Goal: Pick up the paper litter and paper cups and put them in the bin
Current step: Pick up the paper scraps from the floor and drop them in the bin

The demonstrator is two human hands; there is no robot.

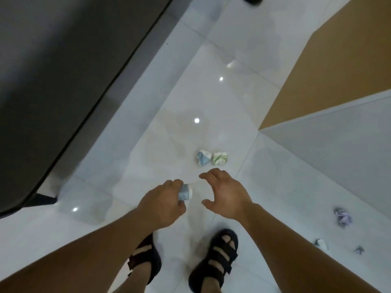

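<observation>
Just beyond the sandals (219,255), the left hand (160,206) curls round one pale blue paper cup (185,193); the right hand (227,196) hangs wide open, holding nothing. Right of the sandals lie a purple paper wad (342,217) and two smaller scraps (321,244). Farther beyond sit a crushed blue cup (203,158) and a crushed green cup (220,158).

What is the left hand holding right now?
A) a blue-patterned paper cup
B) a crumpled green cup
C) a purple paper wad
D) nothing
A: the left hand grips a blue-patterned paper cup, its white rim poking out past the fingers, while the right hand is spread open and holds nothing.
</observation>
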